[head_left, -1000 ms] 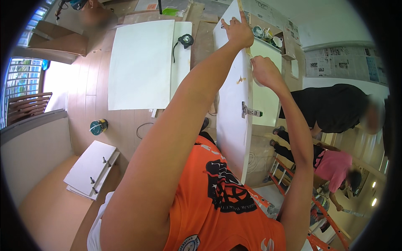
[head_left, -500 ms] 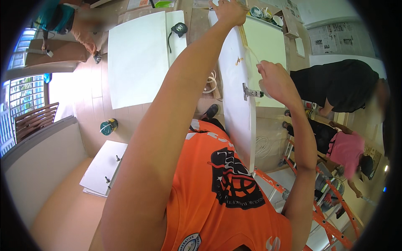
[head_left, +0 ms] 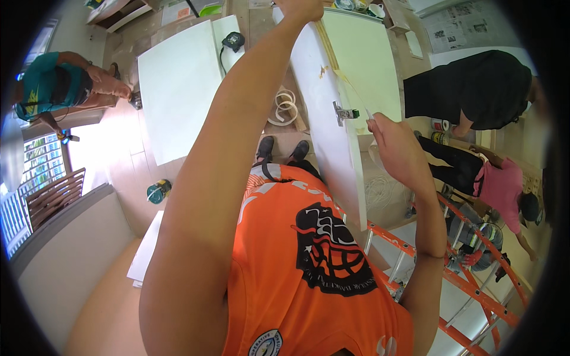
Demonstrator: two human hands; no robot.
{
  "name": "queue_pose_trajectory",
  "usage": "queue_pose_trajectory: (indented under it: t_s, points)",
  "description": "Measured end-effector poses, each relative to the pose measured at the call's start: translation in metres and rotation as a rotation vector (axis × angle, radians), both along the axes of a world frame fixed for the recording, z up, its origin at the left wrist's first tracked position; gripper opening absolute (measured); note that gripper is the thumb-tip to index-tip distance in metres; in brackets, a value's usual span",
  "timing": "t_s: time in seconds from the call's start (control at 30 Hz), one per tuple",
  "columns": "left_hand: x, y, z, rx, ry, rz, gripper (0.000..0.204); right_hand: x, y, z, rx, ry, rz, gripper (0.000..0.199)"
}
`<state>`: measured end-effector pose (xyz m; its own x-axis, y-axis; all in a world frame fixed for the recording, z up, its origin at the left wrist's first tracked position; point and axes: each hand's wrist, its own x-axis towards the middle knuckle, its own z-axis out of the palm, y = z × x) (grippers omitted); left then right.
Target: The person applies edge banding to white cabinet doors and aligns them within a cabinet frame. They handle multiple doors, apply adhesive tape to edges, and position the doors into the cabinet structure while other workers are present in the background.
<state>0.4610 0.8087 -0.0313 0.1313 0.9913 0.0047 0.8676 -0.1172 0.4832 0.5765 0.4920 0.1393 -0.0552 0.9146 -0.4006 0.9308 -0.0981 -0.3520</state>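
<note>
A white cabinet door (head_left: 314, 77) with a metal hinge (head_left: 344, 113) stands on its long edge before me. My left hand (head_left: 301, 8) grips its far end, partly cut off by the top of the picture. A thin pale strip (head_left: 351, 88) runs slack-free from the door's yellowish upper edge toward me. My right hand (head_left: 396, 145) pinches the strip's near end, just right of the hinge and apart from the door. A brown torn patch (head_left: 323, 72) marks the door's face.
White boards (head_left: 178, 89) lie to the left, with a black tape measure (head_left: 233, 41) on one. A coil of white strip (head_left: 285, 108) rests on the floor near my feet. A green can (head_left: 158, 191) stands left. An orange ladder (head_left: 475, 291) and several people are nearby.
My right hand has moved toward me, and a longer stretch of strip shows off the door's edge. My left hand stays at the far end. The view has shifted slightly.
</note>
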Motion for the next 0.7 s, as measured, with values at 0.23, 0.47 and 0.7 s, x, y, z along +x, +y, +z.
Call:
queue_pose_trajectory:
  t_s: [0.23, 0.47, 0.7]
  points:
    - [-0.008, 0.0, -0.012, 0.06, 0.028, 0.039, 0.046, 0.002, -0.058, 0.034, 0.004, 0.034, 0.011, 0.019]
    - [0.003, -0.004, -0.012, 0.09, -0.044, 0.109, 0.055, 0.01, -0.096, 0.048, -0.027, -0.002, -0.058, 0.013]
    - [-0.01, 0.001, 0.002, 0.007, 0.092, -0.037, 0.074, 0.025, -0.095, 0.04, -0.177, -0.007, 0.0, 0.015]
